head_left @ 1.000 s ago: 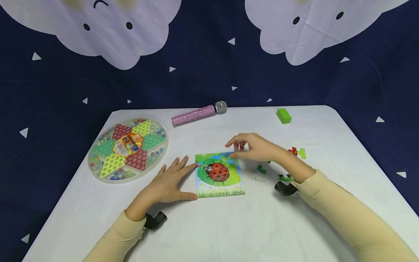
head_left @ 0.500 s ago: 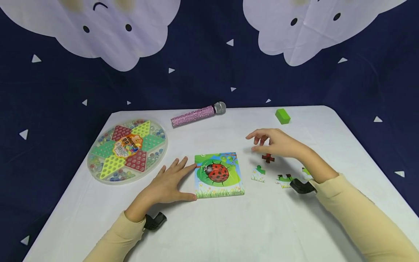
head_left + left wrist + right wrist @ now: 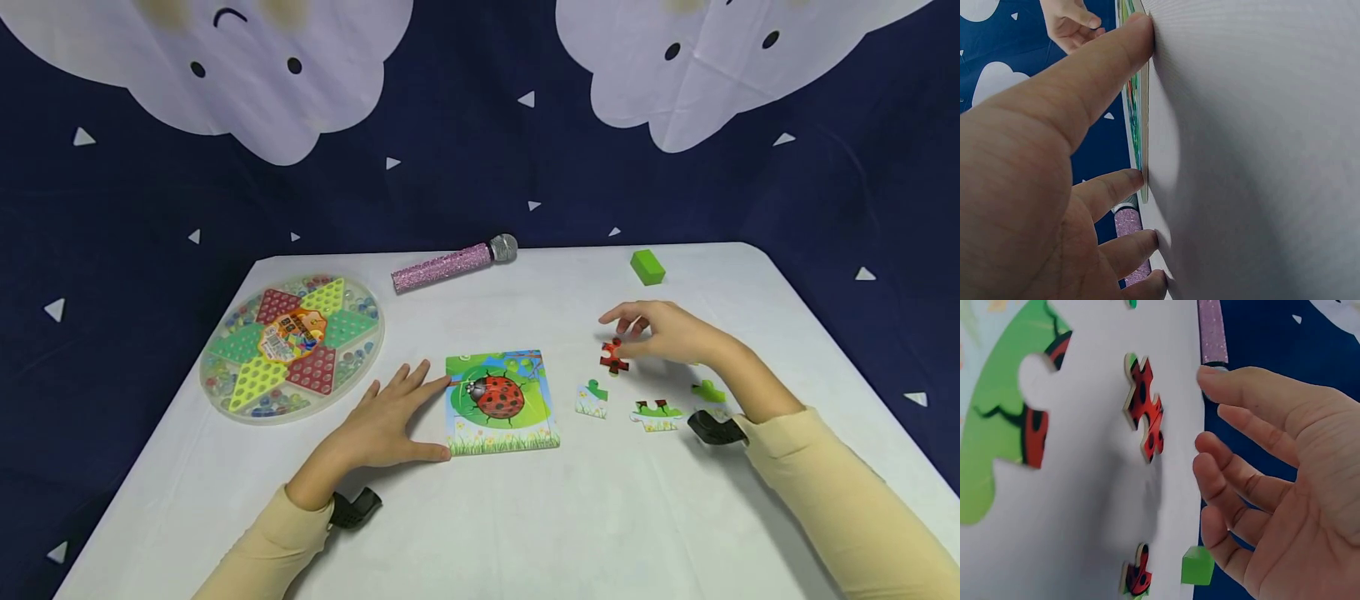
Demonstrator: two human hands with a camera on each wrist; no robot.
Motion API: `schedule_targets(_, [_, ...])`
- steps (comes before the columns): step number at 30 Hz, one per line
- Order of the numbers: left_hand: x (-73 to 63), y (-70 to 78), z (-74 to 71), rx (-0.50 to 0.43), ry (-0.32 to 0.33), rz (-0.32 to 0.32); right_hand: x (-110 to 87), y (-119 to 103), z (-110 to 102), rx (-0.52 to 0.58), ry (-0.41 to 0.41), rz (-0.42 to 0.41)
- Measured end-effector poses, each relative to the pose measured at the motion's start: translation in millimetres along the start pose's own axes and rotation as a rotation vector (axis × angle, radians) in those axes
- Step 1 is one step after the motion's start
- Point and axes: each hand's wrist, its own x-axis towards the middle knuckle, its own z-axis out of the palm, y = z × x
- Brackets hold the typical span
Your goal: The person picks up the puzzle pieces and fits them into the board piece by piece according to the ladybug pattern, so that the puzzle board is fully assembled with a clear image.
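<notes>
We judged the red piece (image 3: 1141, 406), on the table (image 3: 495, 525) near the board (image 3: 499, 400), light, stiff and best pinched by its edges, while the spread left hand (image 3: 386, 425) touched the board and the loosely curled right hand (image 3: 671, 331) hovered empty, hiding most of a second piece (image 3: 1137, 578) from the head view.

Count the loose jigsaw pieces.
5: red piece by right hand; flowered piece, grassy piece, green piece lower in head view; red-green piece low in right wrist view. Others may be hidden.
</notes>
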Motion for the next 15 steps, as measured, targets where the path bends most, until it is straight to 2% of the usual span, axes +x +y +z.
schedule_targets(6, [-0.1,0.3,0.1,-0.002,-0.001,-0.001,-2.8,6.0,3.2,-0.012,-0.053,0.071])
schedule_targets(15, [0.2,-0.4,1.0,-0.005,0.000,-0.002,-4.9,10.5,9.9,-0.020,-0.058,0.079])
